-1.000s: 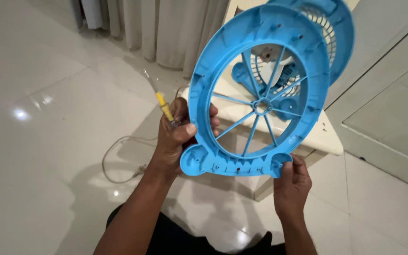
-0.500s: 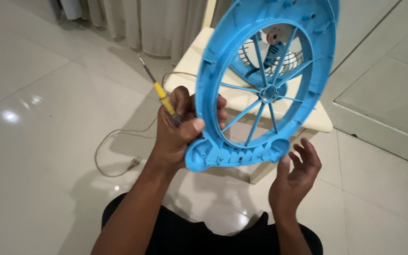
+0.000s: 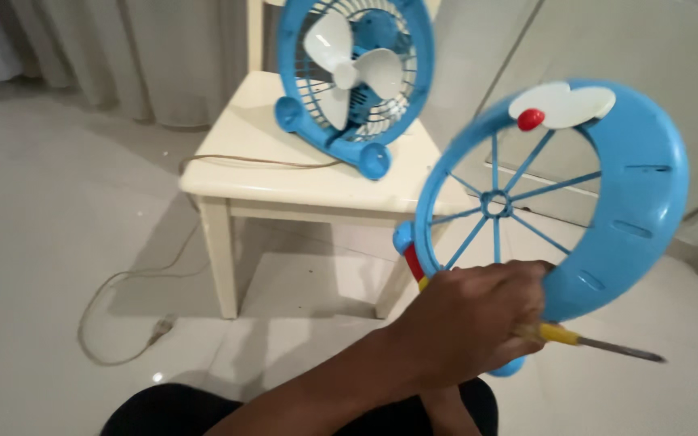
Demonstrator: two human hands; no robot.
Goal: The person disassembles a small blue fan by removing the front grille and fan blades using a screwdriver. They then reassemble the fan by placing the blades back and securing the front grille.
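- Gripping the blue fan guard [image 3: 607, 202] by its lower rim, the left hand [image 3: 466, 323] reaches across the body toward the right of the view.
- Its fingers [image 3: 519, 278] are curled tight, pinching the guard's rim and a screwdriver [image 3: 587, 341] together in one grasp.
- The screwdriver has a yellow handle; its metal shaft sticks out to the right of the hand, roughly level, below the guard.
- The guard is held in the air, upright and a little tilted, front face toward the camera: a white patch with a red knob [image 3: 531, 119] at the top, thin spokes meeting at a small hub in the middle, slots in the broad blue rim.
- A red and yellow bit shows at the guard's lower left edge, just above the hand; what it belongs to cannot be told.
- The right hand is hidden; only a bit of forearm shows under the left arm, so its fingers cannot be told.
- Behind, well apart from the guard, a blue fan [image 3: 353, 73] with white blades stands upright on a cream table [image 3: 236, 173].
- A cord [image 3: 123, 278] runs from the table top down its left side to the tiled floor [image 3: 34, 210], ending in a plug.
- Pale curtains [image 3: 123, 48] hang at the back.
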